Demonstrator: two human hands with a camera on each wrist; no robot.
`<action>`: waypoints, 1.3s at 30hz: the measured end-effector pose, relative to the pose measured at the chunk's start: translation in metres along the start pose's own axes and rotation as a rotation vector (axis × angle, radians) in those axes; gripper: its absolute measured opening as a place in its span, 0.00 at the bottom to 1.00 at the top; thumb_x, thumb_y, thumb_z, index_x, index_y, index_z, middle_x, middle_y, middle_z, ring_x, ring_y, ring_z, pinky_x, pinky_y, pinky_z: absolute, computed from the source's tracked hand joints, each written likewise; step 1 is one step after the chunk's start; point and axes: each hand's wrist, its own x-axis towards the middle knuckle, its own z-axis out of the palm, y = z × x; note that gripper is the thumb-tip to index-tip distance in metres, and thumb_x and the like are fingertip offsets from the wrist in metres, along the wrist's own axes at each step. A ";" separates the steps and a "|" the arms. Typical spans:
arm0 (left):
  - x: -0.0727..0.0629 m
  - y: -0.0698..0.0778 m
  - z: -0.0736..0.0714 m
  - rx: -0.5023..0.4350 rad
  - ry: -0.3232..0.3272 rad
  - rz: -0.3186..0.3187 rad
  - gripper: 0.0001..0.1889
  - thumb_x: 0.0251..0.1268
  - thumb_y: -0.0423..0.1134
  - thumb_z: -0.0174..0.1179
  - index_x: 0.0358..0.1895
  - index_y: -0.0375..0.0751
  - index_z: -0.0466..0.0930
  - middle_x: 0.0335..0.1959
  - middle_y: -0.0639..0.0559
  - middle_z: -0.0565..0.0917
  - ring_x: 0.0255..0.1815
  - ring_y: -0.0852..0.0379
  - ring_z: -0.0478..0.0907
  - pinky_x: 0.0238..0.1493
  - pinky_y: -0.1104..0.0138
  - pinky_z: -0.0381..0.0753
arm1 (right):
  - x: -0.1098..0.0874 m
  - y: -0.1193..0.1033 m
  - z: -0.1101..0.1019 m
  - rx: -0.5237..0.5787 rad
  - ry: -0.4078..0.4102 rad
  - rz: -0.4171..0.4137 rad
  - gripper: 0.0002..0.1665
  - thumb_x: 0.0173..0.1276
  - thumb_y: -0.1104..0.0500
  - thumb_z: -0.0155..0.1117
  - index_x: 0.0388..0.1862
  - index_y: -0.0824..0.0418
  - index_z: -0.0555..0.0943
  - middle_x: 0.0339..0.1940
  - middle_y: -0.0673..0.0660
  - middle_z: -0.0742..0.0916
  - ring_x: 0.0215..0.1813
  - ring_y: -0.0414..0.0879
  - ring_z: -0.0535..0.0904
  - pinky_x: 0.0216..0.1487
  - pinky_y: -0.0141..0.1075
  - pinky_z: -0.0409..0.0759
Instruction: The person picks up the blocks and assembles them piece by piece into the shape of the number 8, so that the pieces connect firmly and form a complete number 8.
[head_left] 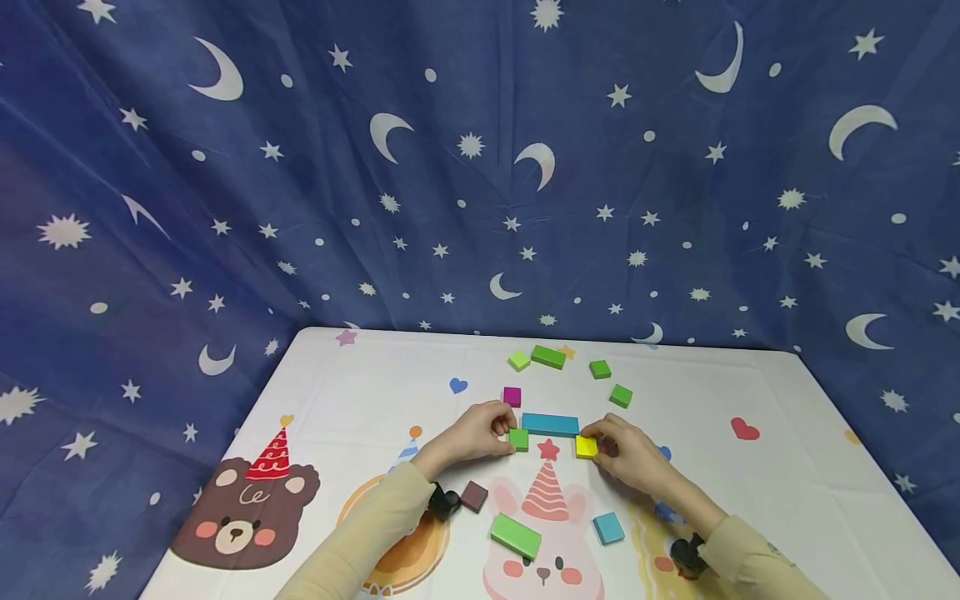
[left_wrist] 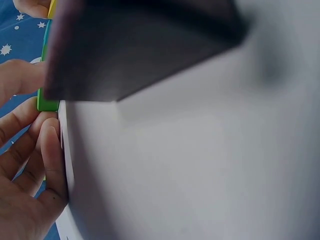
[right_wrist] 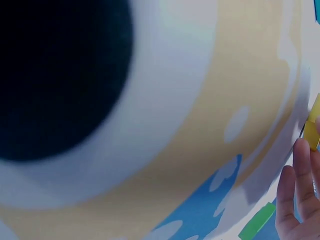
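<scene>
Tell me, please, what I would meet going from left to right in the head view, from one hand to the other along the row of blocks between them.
Left hand, small green block, long blue block, yellow block, right hand.

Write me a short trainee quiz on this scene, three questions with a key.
1. Multiple choice: which block do the fingers of the left hand hold?
A) a brown block
B) a small green block
C) a yellow block

2. True or false: the right hand is pinching a magenta block.

3. Fill in the blank: in the head view, the long block lying between the two hands is coloured ____.

Key:
1. B
2. False; it pinches the yellow block.
3. blue
</scene>
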 end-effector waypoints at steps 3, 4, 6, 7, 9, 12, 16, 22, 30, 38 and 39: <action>0.001 0.000 0.001 -0.002 -0.001 0.000 0.14 0.46 0.29 0.71 0.37 0.36 0.78 0.34 0.45 0.78 0.35 0.56 0.74 0.36 0.76 0.73 | 0.000 0.000 0.000 -0.003 0.001 0.018 0.22 0.54 0.69 0.70 0.48 0.54 0.82 0.36 0.46 0.79 0.36 0.41 0.71 0.36 0.28 0.73; 0.001 0.000 0.001 -0.001 -0.001 0.000 0.14 0.46 0.29 0.71 0.37 0.36 0.78 0.33 0.45 0.78 0.35 0.56 0.74 0.36 0.76 0.73 | 0.001 0.000 0.001 -0.006 0.003 0.023 0.22 0.54 0.68 0.70 0.48 0.54 0.82 0.37 0.46 0.79 0.36 0.41 0.71 0.36 0.28 0.73; 0.001 0.000 0.001 0.001 0.001 0.003 0.14 0.46 0.29 0.71 0.37 0.36 0.78 0.33 0.45 0.78 0.35 0.56 0.74 0.36 0.75 0.73 | 0.001 0.001 0.001 -0.010 0.006 0.030 0.22 0.54 0.68 0.70 0.48 0.54 0.82 0.37 0.46 0.79 0.36 0.41 0.72 0.36 0.28 0.73; 0.001 0.000 0.002 0.001 0.001 0.001 0.14 0.46 0.30 0.71 0.37 0.36 0.78 0.33 0.45 0.78 0.35 0.57 0.73 0.36 0.76 0.73 | 0.001 0.001 0.001 -0.011 0.008 0.033 0.22 0.54 0.68 0.70 0.48 0.54 0.82 0.37 0.46 0.80 0.36 0.41 0.72 0.36 0.28 0.73; 0.001 -0.001 0.002 0.003 0.001 -0.003 0.14 0.46 0.30 0.71 0.37 0.36 0.78 0.33 0.46 0.78 0.35 0.57 0.73 0.36 0.76 0.73 | 0.001 0.001 0.002 -0.011 0.009 0.041 0.21 0.54 0.68 0.70 0.48 0.54 0.82 0.38 0.46 0.80 0.36 0.41 0.71 0.36 0.28 0.73; 0.001 0.000 0.002 0.001 0.001 -0.004 0.14 0.46 0.30 0.71 0.37 0.36 0.78 0.33 0.46 0.78 0.35 0.57 0.73 0.36 0.76 0.73 | 0.001 0.001 0.002 -0.005 0.009 0.052 0.21 0.54 0.68 0.71 0.48 0.54 0.82 0.38 0.47 0.80 0.36 0.41 0.71 0.36 0.28 0.72; 0.002 0.001 0.002 -0.002 0.001 0.004 0.14 0.46 0.29 0.71 0.37 0.35 0.78 0.33 0.45 0.78 0.35 0.56 0.74 0.36 0.75 0.73 | 0.001 0.001 0.001 -0.003 0.007 0.063 0.21 0.54 0.68 0.70 0.48 0.54 0.82 0.37 0.47 0.80 0.36 0.42 0.71 0.35 0.28 0.71; 0.002 0.002 0.002 -0.004 0.001 0.003 0.14 0.46 0.30 0.71 0.38 0.35 0.78 0.33 0.44 0.78 0.35 0.55 0.74 0.36 0.76 0.73 | 0.000 0.001 -0.001 0.009 0.000 0.066 0.21 0.55 0.68 0.70 0.48 0.53 0.82 0.37 0.47 0.80 0.36 0.42 0.71 0.35 0.28 0.70; 0.000 0.000 0.002 -0.013 0.011 0.012 0.14 0.47 0.30 0.71 0.38 0.35 0.78 0.34 0.45 0.78 0.35 0.55 0.74 0.36 0.75 0.73 | 0.001 0.002 -0.001 0.035 -0.005 0.060 0.21 0.55 0.68 0.69 0.48 0.54 0.83 0.36 0.48 0.80 0.36 0.42 0.71 0.34 0.28 0.70; -0.004 -0.004 -0.003 -0.092 -0.019 -0.010 0.18 0.48 0.33 0.73 0.42 0.34 0.78 0.36 0.43 0.79 0.38 0.55 0.74 0.38 0.76 0.74 | 0.003 0.003 0.001 0.064 -0.014 0.054 0.20 0.54 0.68 0.70 0.47 0.55 0.83 0.36 0.48 0.80 0.36 0.43 0.71 0.33 0.27 0.70; -0.004 -0.005 -0.004 -0.106 -0.022 -0.012 0.18 0.48 0.33 0.73 0.43 0.34 0.78 0.37 0.42 0.79 0.38 0.55 0.74 0.38 0.76 0.75 | 0.003 0.003 0.000 0.072 -0.019 0.055 0.20 0.54 0.68 0.70 0.47 0.55 0.83 0.36 0.48 0.80 0.36 0.43 0.71 0.33 0.27 0.70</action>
